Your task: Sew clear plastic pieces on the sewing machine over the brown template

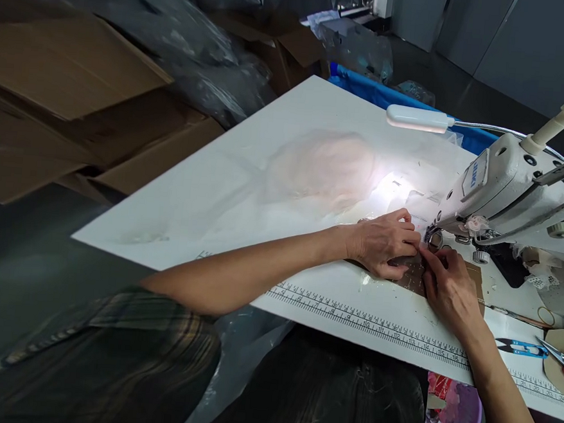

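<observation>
Left hand (384, 246) and right hand (452, 289), both half-curled, were positioned over the flat brown panel (413, 282) on the white tabletop (215, 200), beside the white sewing machine (500, 172); grip contents could not be determined.

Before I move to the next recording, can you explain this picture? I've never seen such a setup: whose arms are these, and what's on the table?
There is no robot here. One camera on a person's head looks forward and down, so the arms are the wearer's own. The left hand and right hand meet in front of a sewing machine, over a brown piece. Whatever their fingertips pinch is too small to make out. Pale material lies on the white table, near a lamp. Toward the right are blue snips and scissors.
</observation>
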{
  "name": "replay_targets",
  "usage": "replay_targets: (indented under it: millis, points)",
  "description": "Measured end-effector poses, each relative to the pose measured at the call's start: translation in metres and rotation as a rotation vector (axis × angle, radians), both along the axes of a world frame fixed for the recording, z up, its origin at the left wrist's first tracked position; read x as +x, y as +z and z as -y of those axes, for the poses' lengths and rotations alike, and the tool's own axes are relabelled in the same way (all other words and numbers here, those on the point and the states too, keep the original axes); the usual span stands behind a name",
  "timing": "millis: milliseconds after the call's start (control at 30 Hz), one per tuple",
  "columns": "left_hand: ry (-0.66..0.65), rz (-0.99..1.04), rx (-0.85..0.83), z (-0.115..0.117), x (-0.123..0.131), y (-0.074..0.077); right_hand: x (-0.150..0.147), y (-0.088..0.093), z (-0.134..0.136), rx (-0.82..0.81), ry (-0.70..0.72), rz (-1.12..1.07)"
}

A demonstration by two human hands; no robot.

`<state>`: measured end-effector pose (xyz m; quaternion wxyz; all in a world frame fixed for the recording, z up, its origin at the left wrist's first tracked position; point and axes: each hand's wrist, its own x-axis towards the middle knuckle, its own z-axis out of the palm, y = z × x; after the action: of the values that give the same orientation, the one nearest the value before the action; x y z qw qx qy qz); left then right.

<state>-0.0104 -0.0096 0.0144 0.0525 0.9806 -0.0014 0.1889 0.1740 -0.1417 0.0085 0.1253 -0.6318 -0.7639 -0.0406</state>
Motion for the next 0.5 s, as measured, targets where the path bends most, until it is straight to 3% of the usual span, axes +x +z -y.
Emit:
replay_targets:
  millis: [233, 500]
  points:
    - [0.025, -0.002, 0.003, -0.0008, -0.0005, -0.0007, -0.002, 0.0049, -0.0056, -0.094, -0.061, 0.105]
    - [0.08, -0.105, 0.034, 0.0005, 0.0, 0.0031, -0.0025, 0.0023, -0.0042, -0.033, -0.052, 0.099]
